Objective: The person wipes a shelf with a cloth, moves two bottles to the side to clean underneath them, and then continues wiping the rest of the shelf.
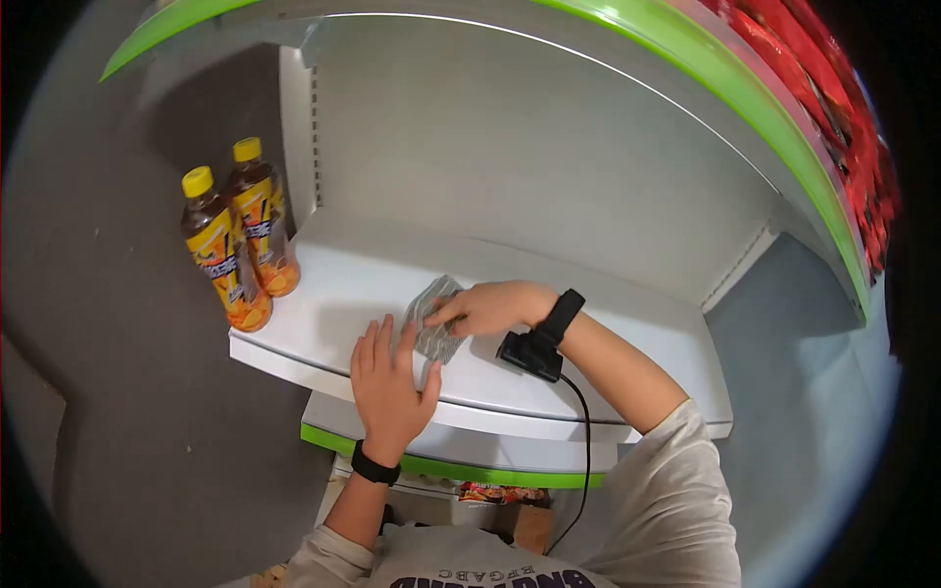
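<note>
A crumpled grey striped cloth (438,343) lies on the white shelf (353,255). My right hand (490,307) reaches in from the right, its fingers bent and pressed onto the cloth; part of the cloth is hidden under them. My left hand (390,387) rests at the shelf's front edge, fingers stretched out and spread, with nothing in it. Its fingertips are close beside the cloth. A black device (532,353) with a cable is strapped at my right wrist, and a black band (374,465) circles my left wrist.
Two bottles with yellow caps, a front bottle (223,253) and a rear bottle (263,218), stand at the shelf's left end. Above is a green-edged shelf (784,122) bearing red packages (828,88). A lower green-edged shelf (451,461) sits below, with a colourful packet (500,492) beneath.
</note>
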The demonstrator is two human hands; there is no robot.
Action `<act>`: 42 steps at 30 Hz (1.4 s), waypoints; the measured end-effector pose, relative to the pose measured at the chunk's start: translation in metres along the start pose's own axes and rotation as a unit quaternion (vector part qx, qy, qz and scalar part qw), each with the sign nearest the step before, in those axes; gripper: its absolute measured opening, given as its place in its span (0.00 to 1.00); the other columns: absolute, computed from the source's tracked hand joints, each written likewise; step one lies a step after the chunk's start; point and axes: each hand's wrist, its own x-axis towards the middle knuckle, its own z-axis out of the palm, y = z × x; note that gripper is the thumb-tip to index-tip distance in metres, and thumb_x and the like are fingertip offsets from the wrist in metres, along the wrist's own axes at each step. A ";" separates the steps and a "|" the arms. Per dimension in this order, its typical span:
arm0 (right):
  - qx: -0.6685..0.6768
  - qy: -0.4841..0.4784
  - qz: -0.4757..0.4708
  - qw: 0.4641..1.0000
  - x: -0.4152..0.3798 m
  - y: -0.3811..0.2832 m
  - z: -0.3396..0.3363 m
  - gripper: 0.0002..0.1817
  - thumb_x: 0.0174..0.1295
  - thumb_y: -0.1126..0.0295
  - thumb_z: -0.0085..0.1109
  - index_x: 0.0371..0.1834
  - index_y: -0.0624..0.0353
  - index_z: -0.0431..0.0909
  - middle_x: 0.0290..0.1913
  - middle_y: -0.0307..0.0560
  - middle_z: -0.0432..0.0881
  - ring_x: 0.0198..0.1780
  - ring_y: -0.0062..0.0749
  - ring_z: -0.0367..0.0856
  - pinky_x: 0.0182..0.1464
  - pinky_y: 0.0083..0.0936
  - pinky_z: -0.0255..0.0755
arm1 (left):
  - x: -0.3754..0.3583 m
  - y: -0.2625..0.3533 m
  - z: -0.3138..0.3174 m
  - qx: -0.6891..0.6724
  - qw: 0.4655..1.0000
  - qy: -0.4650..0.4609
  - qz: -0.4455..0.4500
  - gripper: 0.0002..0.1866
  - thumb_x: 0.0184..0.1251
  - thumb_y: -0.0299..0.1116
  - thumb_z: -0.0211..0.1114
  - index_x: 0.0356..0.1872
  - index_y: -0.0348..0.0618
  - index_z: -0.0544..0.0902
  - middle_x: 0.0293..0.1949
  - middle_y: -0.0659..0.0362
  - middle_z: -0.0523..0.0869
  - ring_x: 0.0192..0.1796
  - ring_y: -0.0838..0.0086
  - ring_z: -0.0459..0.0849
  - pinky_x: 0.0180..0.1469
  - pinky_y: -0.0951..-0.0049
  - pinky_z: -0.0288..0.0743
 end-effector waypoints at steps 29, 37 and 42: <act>-0.071 0.233 0.419 0.875 0.021 0.139 -0.014 0.13 0.53 0.72 0.50 0.36 0.60 0.84 0.41 0.57 0.83 0.43 0.48 0.81 0.46 0.39 0.74 | -0.003 0.003 0.001 0.041 0.998 0.008 0.046 0.14 0.56 0.33 0.61 0.44 0.45 0.81 0.53 0.50 0.78 0.57 0.55 0.73 0.59 0.58 0.62; -0.031 0.248 0.557 0.792 -0.147 0.233 0.031 0.15 0.54 0.69 0.48 0.35 0.62 0.84 0.42 0.57 0.83 0.45 0.48 0.81 0.47 0.39 0.73 | -0.003 0.000 0.005 0.067 0.997 -0.006 0.043 0.14 0.54 0.31 0.62 0.44 0.44 0.82 0.53 0.50 0.79 0.55 0.55 0.74 0.58 0.58 0.63; -0.058 0.212 0.560 0.799 -0.250 0.237 0.056 0.17 0.53 0.69 0.46 0.40 0.62 0.83 0.45 0.56 0.82 0.46 0.49 0.81 0.49 0.38 0.72 | -0.002 0.004 0.005 0.069 0.997 -0.010 0.040 0.13 0.58 0.32 0.59 0.43 0.43 0.82 0.51 0.50 0.80 0.55 0.56 0.75 0.58 0.60 0.63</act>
